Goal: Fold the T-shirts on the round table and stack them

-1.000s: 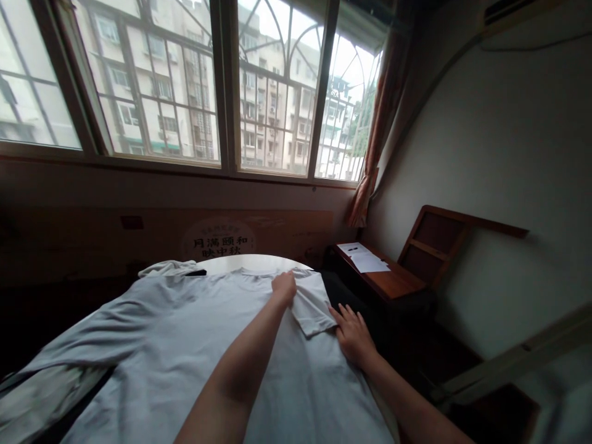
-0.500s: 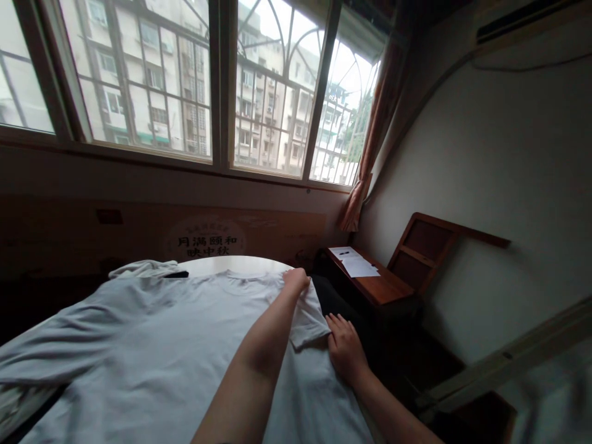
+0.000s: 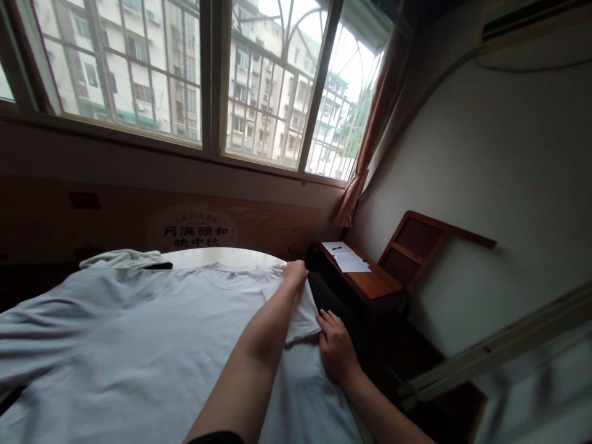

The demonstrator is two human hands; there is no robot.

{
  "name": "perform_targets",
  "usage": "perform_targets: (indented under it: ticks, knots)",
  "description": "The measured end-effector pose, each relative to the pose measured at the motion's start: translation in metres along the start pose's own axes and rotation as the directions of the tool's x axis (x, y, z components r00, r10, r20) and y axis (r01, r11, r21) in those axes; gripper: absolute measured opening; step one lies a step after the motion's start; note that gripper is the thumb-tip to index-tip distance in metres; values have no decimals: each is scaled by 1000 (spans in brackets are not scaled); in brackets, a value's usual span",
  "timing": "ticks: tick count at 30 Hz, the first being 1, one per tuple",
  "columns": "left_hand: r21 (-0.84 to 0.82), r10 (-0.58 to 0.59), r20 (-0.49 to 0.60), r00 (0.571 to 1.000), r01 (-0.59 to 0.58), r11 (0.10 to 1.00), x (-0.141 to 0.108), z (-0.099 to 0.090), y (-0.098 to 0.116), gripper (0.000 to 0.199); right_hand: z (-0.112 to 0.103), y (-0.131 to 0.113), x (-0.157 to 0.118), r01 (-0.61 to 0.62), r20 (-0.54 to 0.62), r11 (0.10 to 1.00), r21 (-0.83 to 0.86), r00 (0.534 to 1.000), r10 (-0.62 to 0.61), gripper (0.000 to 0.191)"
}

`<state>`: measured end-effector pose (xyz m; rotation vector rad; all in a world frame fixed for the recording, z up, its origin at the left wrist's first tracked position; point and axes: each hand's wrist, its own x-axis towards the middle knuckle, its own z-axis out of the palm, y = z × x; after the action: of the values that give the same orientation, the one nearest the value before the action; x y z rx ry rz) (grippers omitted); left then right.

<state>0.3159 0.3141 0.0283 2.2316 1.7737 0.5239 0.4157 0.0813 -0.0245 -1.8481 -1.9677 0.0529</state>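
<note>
The light-coloured shirt [image 3: 152,351] lies spread on the surface [image 3: 217,254]. The near-right sleeve [image 3: 303,320] is laid over the body; the opposite sleeve [image 3: 37,324] remains creased. The left hand [image 3: 295,270] curls at the shoulder, grip indeterminable; the right hand [image 3: 337,345] rests open against the sleeve edge.

Before you, a plain white T-shirt [image 3: 152,345] lies spread across the white desk [image 3: 224,254], its round neckline [image 3: 240,271] at the far edge from you. The sleeve [image 3: 300,324] on your right rests flat over the body; soft creases gather on your left.
</note>
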Motion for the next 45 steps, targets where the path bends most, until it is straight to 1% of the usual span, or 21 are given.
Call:
perform_targets:
  ticks: [5,9,11,12,14,17,20,22,26,28,33,37,39,41,43,45]
  knots:
    - [12,63,-67,996,-62,998,-12,8,-4,21,1,-1,0,0,-10,1000,-31,1000,0,57]
    - [29,117,-147,982,-114,993,-23,3,-3,30,1,-1,0,-4,-15,999,-42,1000,3,56]
    - [34,146,-166,975,-143,989,-30,1,0,33,1,-1,-1,-5,-16,999,-42,1000,5,55]
    - [36,162,-160,974,-159,987,-35,1,2,35,0,-1,-1,-5,-14,999,-43,1000,4,55]
    - [38,196,-112,974,-193,980,-49,7,3,36,-1,-1,-1,-4,-5,999,-46,1000,4,55]
    - [39,248,-10,969,-248,968,-74,23,1,38,-3,-2,-2,-6,3,998,-57,1000,6,55]
    - [43,275,31,961,-276,960,-92,37,-4,54,-4,-3,-4,-16,-3,998,-67,1000,16,54]
    - [42,274,36,961,-275,960,-97,40,-6,61,-4,-4,-5,-15,-17,997,-75,1000,14,54]
    - [38,276,28,961,-276,960,-101,34,-5,62,-5,-5,-6,-21,-53,997,-81,998,16,51]
    - [40,276,24,961,-277,960,-108,30,-5,60,-5,-6,-6,-34,-60,996,-80,998,29,50]
    - [47,277,32,960,-278,959,-144,23,-8,62,-7,-9,-7,-47,-58,997,-68,997,43,53]
    - [54,300,91,949,-306,951,-175,18,-14,67,-8,-9,-8,-54,-57,997,-51,997,51,52]
    - [56,323,121,939,-331,942,-189,12,-17,68,-7,-8,-9,-48,-61,998,-44,997,45,51]
    - [54,360,172,917,-373,926,-203,5,-20,69,-5,-7,-9,-40,-65,998,-46,997,37,52]
    - [49,412,266,871,-439,897,-218,-2,-24,71,-2,-4,-8,-38,-67,998,-48,997,35,52]
    - [44,466,362,807,-515,856,-233,-9,-28,75,1,-2,-7,-34,-70,998,-47,997,31,51]
